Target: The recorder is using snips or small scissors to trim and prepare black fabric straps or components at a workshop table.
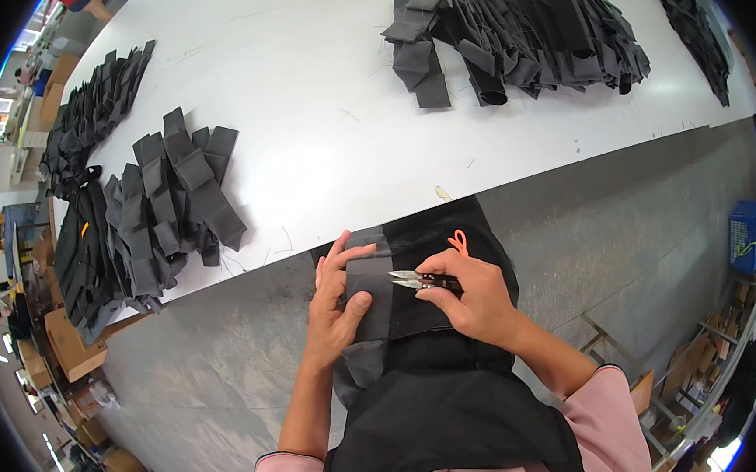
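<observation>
My right hand grips a pair of thread snips, whose two pointed blades stand slightly apart and point left. A loop of orange cord sticks up beside its fingers. Under the blades lies a dark grey fabric strip, spread over black cloth on my lap. My left hand is at the strip's left side, thumb and fingers apart, with the fingers stretched away from me. Whether a thread lies between its fingers is too fine to make out.
A white table stretches ahead, with loose threads on it. Piles of folded dark strips lie at its left and far right. Cardboard boxes stand on the left, a blue basket and metal racks on the right.
</observation>
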Demonstrator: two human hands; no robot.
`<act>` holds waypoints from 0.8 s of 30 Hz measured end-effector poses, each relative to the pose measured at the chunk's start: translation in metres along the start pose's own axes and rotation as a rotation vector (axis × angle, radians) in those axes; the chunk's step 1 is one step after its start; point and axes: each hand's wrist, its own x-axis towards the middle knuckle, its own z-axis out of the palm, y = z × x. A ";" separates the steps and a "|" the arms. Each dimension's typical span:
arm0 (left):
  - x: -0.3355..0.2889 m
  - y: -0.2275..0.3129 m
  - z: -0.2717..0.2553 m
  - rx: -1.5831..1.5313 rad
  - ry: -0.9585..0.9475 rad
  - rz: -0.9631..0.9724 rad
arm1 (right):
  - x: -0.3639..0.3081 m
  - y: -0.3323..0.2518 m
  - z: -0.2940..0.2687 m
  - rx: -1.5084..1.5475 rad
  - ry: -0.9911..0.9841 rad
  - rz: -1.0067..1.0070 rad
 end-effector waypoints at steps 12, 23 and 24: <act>-0.002 0.001 -0.002 0.036 -0.088 -0.057 | 0.009 -0.002 0.007 0.016 -0.089 -0.034; 0.003 0.003 0.001 -0.130 -0.017 -0.087 | 0.006 -0.001 0.016 0.244 0.003 0.064; 0.006 0.005 0.002 -0.207 0.044 -0.090 | 0.003 -0.002 0.018 0.495 0.106 0.140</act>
